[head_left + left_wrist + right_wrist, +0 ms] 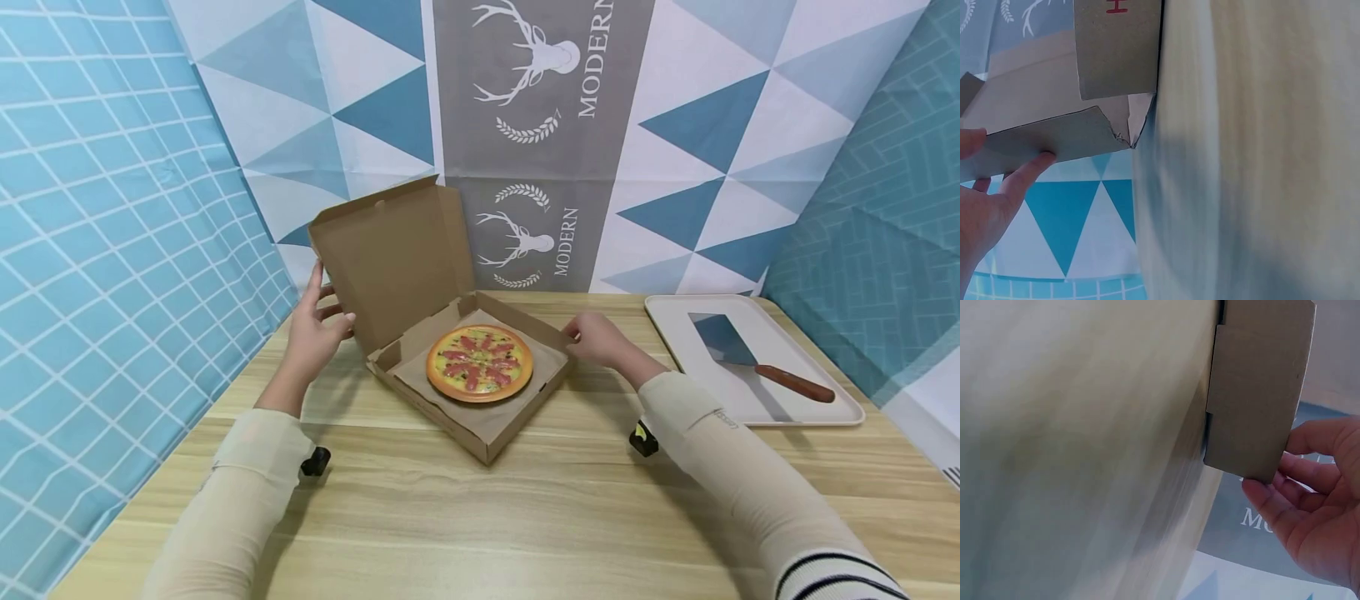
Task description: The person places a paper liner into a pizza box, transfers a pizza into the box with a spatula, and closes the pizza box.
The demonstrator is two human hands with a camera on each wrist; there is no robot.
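An open cardboard pizza box (450,417) stands at an angle on the table, its lid (390,258) raised at the left. Inside, on brown paper, lies a round pizza (480,363) with red and yellow topping. My left hand (315,329) holds the lid by its left side edge. In the left wrist view, fingertips (1047,156) of that hand rest against the lid's side flap (1041,140). My right hand (600,340) pinches the box's right corner; in the right wrist view, thumb and fingers meet at the end of the box wall (1260,394).
At the right, a cream tray (663,321) carries a broad metal blade (723,337) with a brown wooden handle (795,383). Patterned wall coverings (540,150) rise behind the wooden table (480,533) and along both sides.
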